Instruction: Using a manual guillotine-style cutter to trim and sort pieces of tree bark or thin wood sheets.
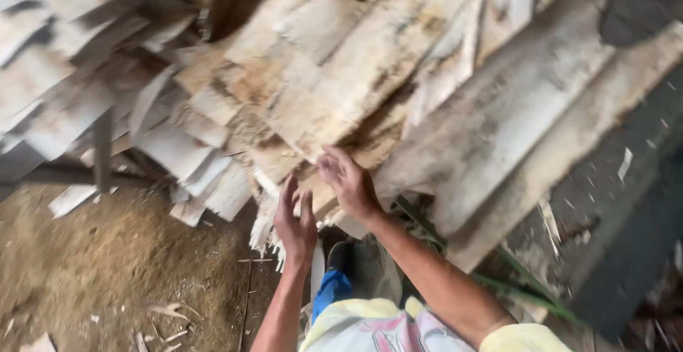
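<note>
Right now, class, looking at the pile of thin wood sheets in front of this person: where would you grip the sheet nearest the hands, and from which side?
Probably at its ragged near edge, coming from the person's side. The wood sheets overlap and slope toward the person, so only their near ends hang free. The right hand already touches that edge; the left hand is open just below it.

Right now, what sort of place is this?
Probably a wood or veneer workshop yard: a big heap of thin wooden sheets, a dirt floor strewn with splinters, and both hands, left and right, at the heap's edge.
</note>
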